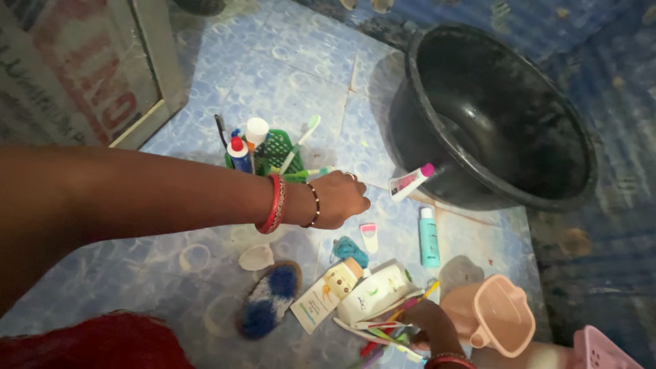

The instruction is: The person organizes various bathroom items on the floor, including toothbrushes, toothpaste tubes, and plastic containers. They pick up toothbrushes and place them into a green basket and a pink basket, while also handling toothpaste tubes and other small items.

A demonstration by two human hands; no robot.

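Left hand (339, 199) curled knuckles-up, grip hidden; right hand (425, 325) at six o'clock clutches colourful plastic toothbrushes (380, 333) — white lotion bottle (375, 292) beside.

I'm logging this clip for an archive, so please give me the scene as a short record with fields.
Setting: blue patterned floor
Left hand: reaching out beside the green basket of toothbrushes, holding nothing visible
Right hand: on a bundle of toothbrushes
Nearby: black tub, white tube, teal bottle, pink jug
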